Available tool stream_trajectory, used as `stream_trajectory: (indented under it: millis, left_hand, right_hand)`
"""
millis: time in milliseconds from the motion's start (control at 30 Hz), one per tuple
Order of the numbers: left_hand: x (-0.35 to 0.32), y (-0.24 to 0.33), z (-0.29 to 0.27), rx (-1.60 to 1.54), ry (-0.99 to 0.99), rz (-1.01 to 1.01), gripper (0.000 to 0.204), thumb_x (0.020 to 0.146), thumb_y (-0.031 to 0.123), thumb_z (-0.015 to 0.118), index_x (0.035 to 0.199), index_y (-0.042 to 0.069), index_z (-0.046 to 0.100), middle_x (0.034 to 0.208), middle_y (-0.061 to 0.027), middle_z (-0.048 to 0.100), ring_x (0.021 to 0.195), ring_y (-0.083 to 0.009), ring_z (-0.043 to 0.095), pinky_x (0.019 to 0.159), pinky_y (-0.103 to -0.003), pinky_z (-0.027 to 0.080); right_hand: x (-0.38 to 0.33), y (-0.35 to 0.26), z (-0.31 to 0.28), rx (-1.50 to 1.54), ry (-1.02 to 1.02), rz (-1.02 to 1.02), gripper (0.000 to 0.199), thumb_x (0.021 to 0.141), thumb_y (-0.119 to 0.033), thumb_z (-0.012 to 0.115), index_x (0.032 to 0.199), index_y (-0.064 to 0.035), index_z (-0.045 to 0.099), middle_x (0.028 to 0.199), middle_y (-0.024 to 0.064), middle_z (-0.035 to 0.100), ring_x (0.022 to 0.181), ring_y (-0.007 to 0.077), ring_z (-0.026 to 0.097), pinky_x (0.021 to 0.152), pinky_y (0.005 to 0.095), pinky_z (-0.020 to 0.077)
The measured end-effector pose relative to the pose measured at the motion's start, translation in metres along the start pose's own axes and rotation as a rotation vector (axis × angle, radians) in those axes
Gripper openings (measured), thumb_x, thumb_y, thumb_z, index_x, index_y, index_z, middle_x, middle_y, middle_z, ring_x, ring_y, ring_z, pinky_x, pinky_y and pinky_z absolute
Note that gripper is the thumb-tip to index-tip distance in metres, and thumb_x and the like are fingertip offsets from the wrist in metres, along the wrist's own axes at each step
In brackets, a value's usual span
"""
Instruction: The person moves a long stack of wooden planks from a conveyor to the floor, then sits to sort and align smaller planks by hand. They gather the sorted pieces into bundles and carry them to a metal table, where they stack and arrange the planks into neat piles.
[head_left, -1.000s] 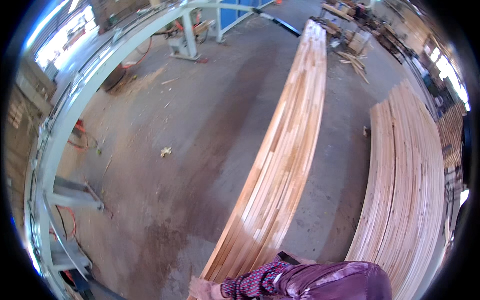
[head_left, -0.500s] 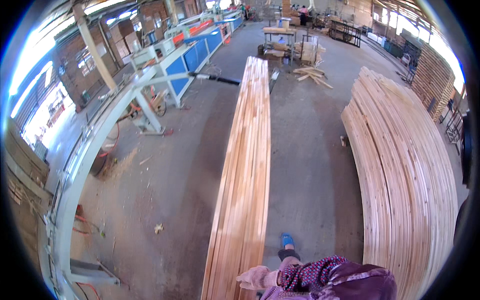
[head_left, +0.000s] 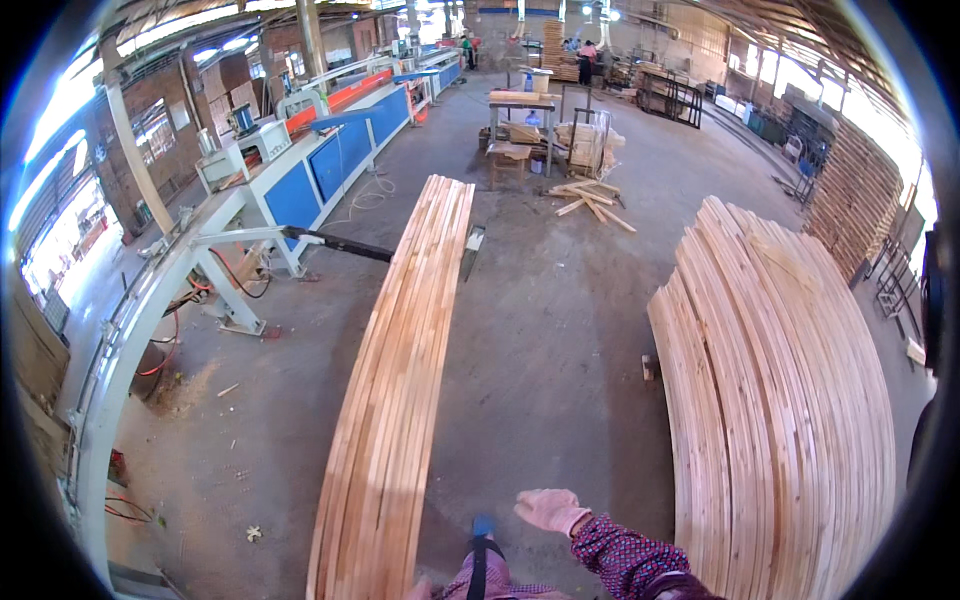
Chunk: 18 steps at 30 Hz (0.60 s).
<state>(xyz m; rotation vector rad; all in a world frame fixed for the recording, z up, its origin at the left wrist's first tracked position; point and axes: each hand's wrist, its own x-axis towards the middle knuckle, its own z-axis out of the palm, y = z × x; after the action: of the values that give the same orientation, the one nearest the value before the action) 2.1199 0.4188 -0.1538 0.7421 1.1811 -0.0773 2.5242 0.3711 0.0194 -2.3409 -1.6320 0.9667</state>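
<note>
My right hand [head_left: 552, 510], in a pale pink glove, hangs over the concrete floor between two lots of timber. Its fingers are loosely bent and apart, with nothing seen in them. Only a sliver of my left hand [head_left: 421, 591] shows at the lower edge, beside the near end of a long bundle of narrow wooden strips [head_left: 395, 350]. Whether it touches the strips is hidden. The bundle runs away from me on the left, its far part near a dark support arm [head_left: 350, 246]. On my right stands a large stack of long boards [head_left: 770, 400].
A grey metal frame [head_left: 130, 340] curves along the left. Beyond it is a blue and white machine [head_left: 340, 160]. Ahead stand a work table [head_left: 520, 102] and a heap of loose wood pieces [head_left: 592, 198]. A person [head_left: 587, 62] is far off at the back.
My right hand has come off the strip bundle and moved right, over the floor. The view has shifted and tilted up, so the bundle now lies farther left.
</note>
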Motion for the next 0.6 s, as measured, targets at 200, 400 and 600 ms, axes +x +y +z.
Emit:
stream_trajectory:
  millis: [200, 400, 600]
  left_hand:
    - [0.145, 0.165, 0.064, 0.446, 0.302, 0.237, 0.034, 0.094, 0.035, 0.057, 0.104, 0.003, 0.060, 0.091, -0.0144, 0.069, 0.084, -0.0264, 0.067, 0.075, -0.042, 0.051]
    - [0.231, 0.410, 0.234, -0.038, 0.062, 0.012, 0.044, 0.095, 0.044, 0.058, 0.122, 0.008, 0.058, 0.100, -0.0100, 0.067, 0.090, -0.0242, 0.063, 0.076, -0.038, 0.050]
    - [0.399, 0.556, 0.324, 0.414, -0.168, 0.501, 0.036, 0.098, 0.036, 0.057, 0.120, 0.007, 0.061, 0.102, -0.0068, 0.067, 0.088, -0.0201, 0.064, 0.079, -0.035, 0.052]
  right_hand:
    - [0.036, 0.176, -0.042, 0.187, -0.024, 0.447, 0.050, 0.093, -0.045, 0.045, 0.111, -0.0071, 0.072, 0.117, 0.0203, 0.068, 0.112, 0.0391, 0.063, 0.098, 0.0468, 0.0475]
    - [-0.012, 0.280, -0.034, 0.341, -0.100, 0.852, 0.056, 0.092, -0.049, 0.046, 0.111, -0.0037, 0.072, 0.114, 0.0233, 0.068, 0.114, 0.0399, 0.062, 0.098, 0.0473, 0.0475]
    - [0.037, 0.388, 0.058, 0.272, -0.349, 0.744, 0.036, 0.096, -0.029, 0.047, 0.107, -0.0055, 0.071, 0.109, 0.0183, 0.071, 0.097, 0.0381, 0.070, 0.081, 0.0481, 0.0574]
